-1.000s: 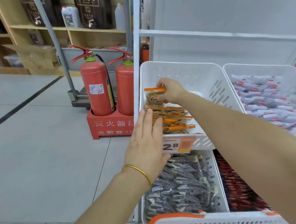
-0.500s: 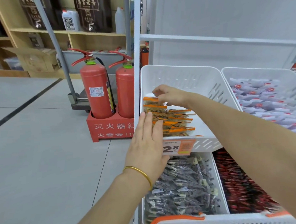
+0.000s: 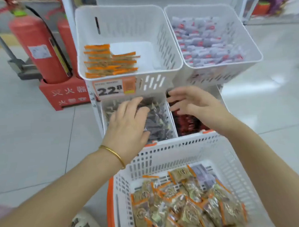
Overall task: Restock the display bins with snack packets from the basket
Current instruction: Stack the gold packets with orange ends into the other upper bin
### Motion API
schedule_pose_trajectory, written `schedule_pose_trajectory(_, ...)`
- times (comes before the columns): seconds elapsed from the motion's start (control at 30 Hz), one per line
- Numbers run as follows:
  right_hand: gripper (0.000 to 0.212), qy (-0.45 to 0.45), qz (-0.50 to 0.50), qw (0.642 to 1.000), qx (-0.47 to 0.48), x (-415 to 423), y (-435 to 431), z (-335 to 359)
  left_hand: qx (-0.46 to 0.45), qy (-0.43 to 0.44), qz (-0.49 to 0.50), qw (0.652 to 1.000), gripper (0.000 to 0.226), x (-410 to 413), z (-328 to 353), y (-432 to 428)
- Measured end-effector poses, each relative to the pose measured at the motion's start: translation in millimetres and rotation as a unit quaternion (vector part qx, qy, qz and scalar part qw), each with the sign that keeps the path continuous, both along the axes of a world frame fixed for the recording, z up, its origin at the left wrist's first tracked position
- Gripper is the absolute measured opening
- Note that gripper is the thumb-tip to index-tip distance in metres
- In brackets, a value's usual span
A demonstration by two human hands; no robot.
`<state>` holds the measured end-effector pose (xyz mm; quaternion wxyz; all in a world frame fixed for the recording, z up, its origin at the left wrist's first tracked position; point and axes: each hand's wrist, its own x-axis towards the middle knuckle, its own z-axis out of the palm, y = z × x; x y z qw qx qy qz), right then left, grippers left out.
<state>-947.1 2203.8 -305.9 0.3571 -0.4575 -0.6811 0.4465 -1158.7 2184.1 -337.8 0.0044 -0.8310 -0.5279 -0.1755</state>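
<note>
Clearly, basket (image 3: 174, 147) snack packets (image 3: 187, 204) lie apart from fingers (image 3: 179, 100).

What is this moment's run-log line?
left hand: open, over dark-packet bin | right hand: open, empty | basket: holds orange packets | top-left bin: partly filled

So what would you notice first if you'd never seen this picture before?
Probably the two bare hands in the middle: the left hand hovers over the dark packets, and the right hand is spread open over the red packets beside them. Next comes the white basket at the bottom, heaped with orange-edged snack packets, and then the big red fire extinguisher at top left.
</note>
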Motion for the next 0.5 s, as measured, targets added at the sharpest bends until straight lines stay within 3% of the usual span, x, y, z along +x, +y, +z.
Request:
schedule_pose_trajectory(0.13,0.025,-0.045,-0.114,0.980,-0.157,80.2,-65.3,-86.3,-0.079,0.106,-0.101,0.986,0.061,41.6,-46.0,-38.7)
schedule_pose_trajectory(0.23,0.027,-0.132,-0.197,0.953,-0.190,113.0,-71.0,-144.6,-0.132,0.136,-0.130,0.973,0.058,64.7,-66.7,-55.9)
schedule_pose_trajectory(0.37,0.035,-0.285,-0.210,0.907,-0.229,137.7,-81.5,-217.7,-0.209,0.139,-0.123,0.960,0.055,79.4,-81.5,-69.1)
schedule_pose_trajectory(0.5,0.093,-0.448,-0.094,0.840,-0.293,149.2,-115.2,-269.4,-0.239,0.144,-0.136,0.951,0.056,87.7,-90.2,-75.7)
